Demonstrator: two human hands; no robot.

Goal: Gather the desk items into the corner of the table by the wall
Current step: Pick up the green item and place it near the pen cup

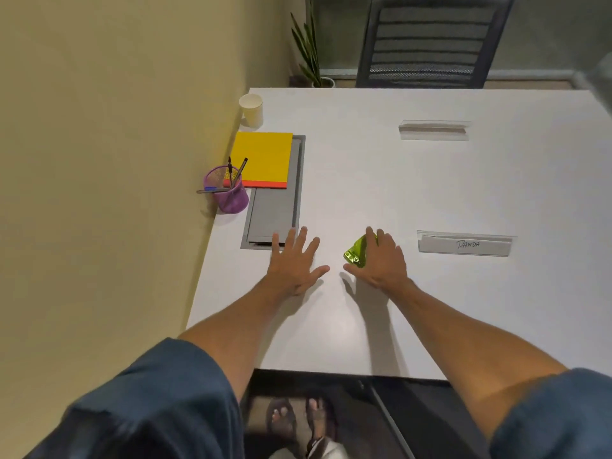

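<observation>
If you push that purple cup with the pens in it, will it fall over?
Maybe. The purple mesh cup looks light, and its pens lean out above the rim, so a high push could tip it. Pushed low, it would probably slide on the smooth table.

Left hand [294, 260] lies flat on the white table [364, 177], fingers spread, fingertips at the near end of the grey hatch [275, 213]. Right hand [381, 263] holds a shiny green item [356, 253], fingers curled over its far edge. Along the wall: paper cup [251, 111], yellow notebook [263, 159], purple mesh pen holder [228, 193].
</observation>
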